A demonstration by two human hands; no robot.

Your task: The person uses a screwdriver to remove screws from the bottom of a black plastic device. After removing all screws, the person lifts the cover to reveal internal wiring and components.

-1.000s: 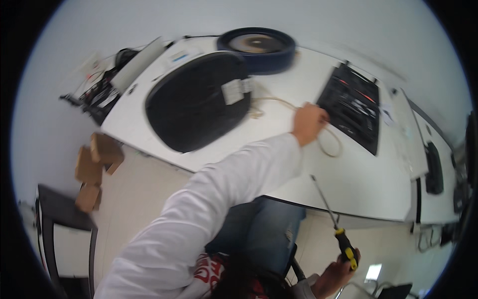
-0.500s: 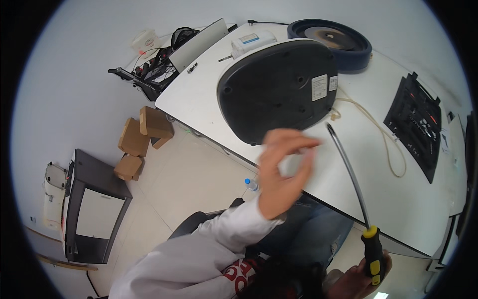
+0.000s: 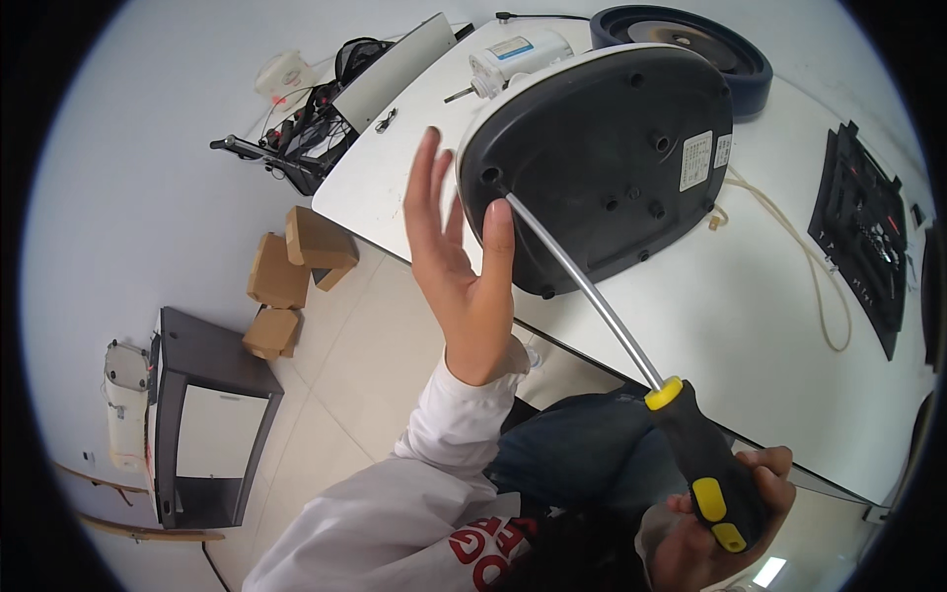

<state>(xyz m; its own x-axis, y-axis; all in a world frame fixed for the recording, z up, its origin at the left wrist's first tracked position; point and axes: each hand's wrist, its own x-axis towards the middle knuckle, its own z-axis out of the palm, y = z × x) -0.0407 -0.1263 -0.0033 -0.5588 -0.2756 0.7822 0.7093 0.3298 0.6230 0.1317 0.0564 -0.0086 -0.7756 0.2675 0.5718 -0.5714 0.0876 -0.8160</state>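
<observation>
Right hand [image 3: 725, 523] clamped round black-yellow screwdriver [image 3: 691, 444] handle, long shaft tip sunk in screw hole at left rim of upturned black appliance base [image 3: 602, 163] on white table [image 3: 750, 335]. Left hand [image 3: 459, 257] spread flat, empty, thumb just beside rim — better pressed on base to steady it; keep shaft in line with hole

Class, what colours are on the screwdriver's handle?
Black with yellow patches on the screwdriver's handle, seen in the head view.

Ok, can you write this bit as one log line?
right hand: grips screwdriver | tip: in hole of cooker base | left hand: open, beside base | cooker: on table
</observation>
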